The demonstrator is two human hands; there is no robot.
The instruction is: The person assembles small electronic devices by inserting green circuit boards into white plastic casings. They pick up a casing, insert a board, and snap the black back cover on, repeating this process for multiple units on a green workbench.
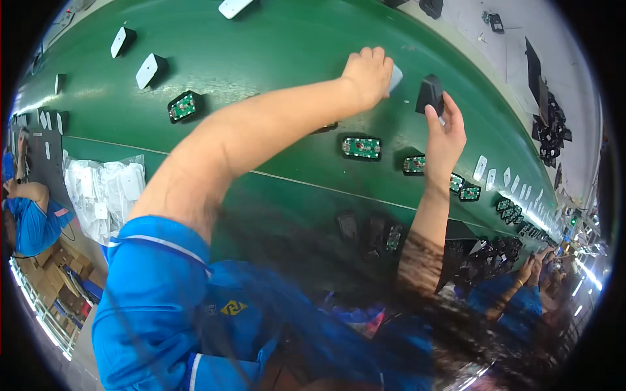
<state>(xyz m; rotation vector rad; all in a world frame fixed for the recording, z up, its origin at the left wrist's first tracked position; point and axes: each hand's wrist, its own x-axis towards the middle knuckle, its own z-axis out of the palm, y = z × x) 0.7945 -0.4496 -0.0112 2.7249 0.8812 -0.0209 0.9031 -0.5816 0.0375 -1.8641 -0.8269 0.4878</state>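
Observation:
My left hand (pixel 368 77) reaches across to the right with its fingers curled over a white-topped housing (pixel 395 79), mostly hidden under the palm. In my right hand (pixel 447 133) a dark plastic housing (pixel 430 94) is pinched between thumb and fingers, tilted just above the green surface. A small gap separates the two pieces. Below my left hand lies a black case with a green circuit board (pixel 361 148). Another board in its case (pixel 414 165) sits beside my right wrist, partly covered by it.
White-topped housings (pixel 151 71) and an open board case (pixel 182 107) sit left on the green belt (pixel 274 58). A clear bag of white covers (pixel 104 195) lies near left. Black parts (pixel 492 257) are piled at right, near a co-worker's hands (pixel 531 268). Another person (pixel 39 215) sits far left.

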